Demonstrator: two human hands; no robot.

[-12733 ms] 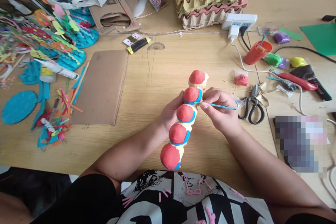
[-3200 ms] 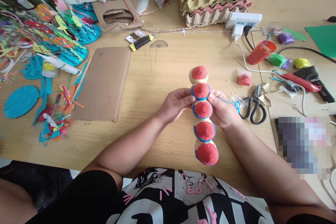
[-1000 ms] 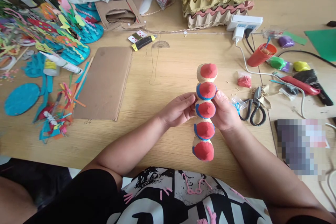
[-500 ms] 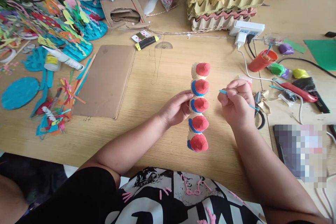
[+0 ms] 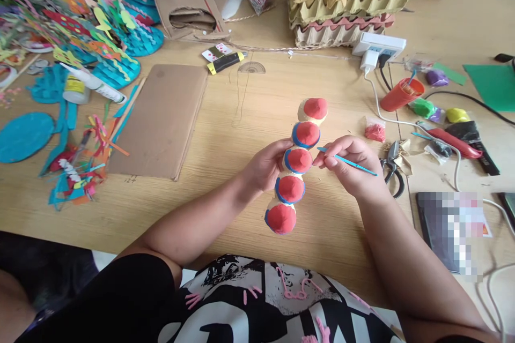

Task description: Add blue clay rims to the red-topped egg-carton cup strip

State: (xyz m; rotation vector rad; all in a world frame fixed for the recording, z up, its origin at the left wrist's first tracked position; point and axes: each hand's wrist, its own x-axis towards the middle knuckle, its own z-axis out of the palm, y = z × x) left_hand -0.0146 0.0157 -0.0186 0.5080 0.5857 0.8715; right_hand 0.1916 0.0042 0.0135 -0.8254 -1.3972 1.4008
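A strip of several egg-carton cups stands out over the table, each cup topped with red clay, most of them ringed with blue. My left hand is closed on the strip's left side near the middle, with some fingertips hidden behind it. In my right hand, just right of the strip, a thin blue tool is pinched between thumb and fingers. Its tip points left, close to the second and third cups. The top cup shows no blue rim.
Cardboard lies left, beside colourful scraps and a glue bottle. Egg trays are stacked at the back. At right are a power strip, a red cup, scissors and a red clay packet.
The strip has tilted, its lower end swinging left and its top slightly right. My right hand has moved left with the blue tool, now closer to the cups.
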